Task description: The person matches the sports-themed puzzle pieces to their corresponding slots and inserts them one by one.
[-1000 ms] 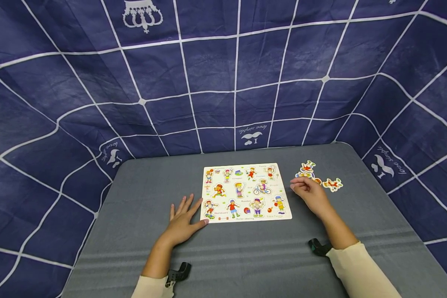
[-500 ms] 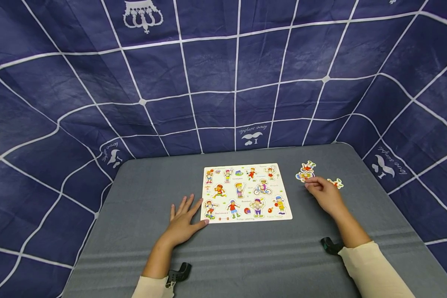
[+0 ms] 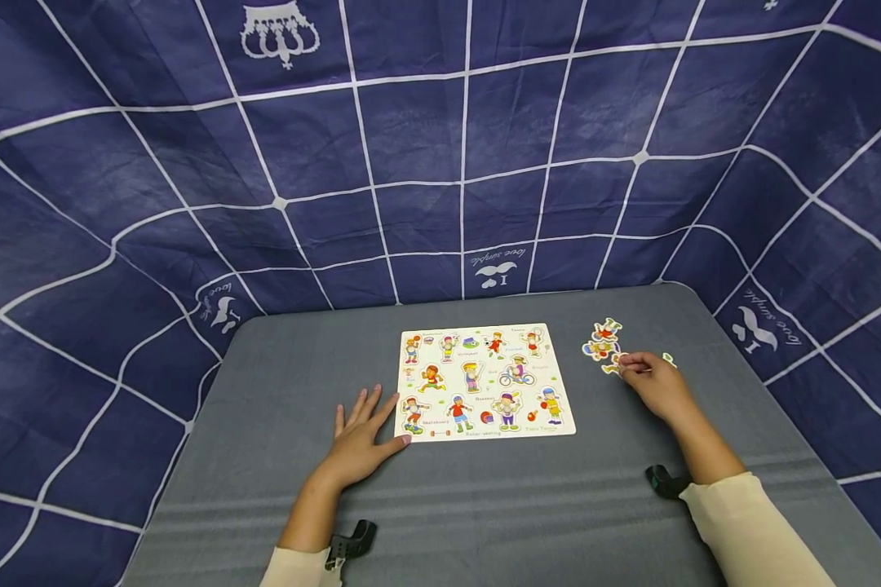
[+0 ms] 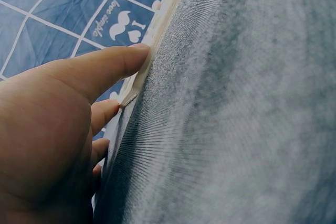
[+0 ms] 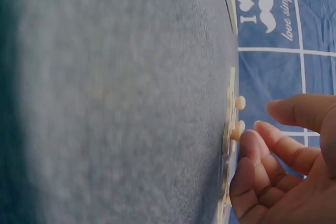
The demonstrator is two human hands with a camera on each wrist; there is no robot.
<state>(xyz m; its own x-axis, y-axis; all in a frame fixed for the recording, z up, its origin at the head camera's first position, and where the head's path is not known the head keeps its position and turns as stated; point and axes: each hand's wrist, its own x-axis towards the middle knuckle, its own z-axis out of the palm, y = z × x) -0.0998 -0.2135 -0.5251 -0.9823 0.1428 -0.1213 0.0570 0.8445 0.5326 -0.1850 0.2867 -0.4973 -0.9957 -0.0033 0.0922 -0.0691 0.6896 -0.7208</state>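
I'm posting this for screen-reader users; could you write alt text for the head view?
A person's right hand is at a few loose puzzle pieces on a gray table. The left hand lies spread at the near left corner of a white puzzle board covered in cartoon sports figures; blue cloth with white lines hangs behind.

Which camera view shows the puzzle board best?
The head view: the puzzle board shows nearly whole, from above. The left wrist view catches only its edge, side-on; the right wrist view, just a sliver at the top.
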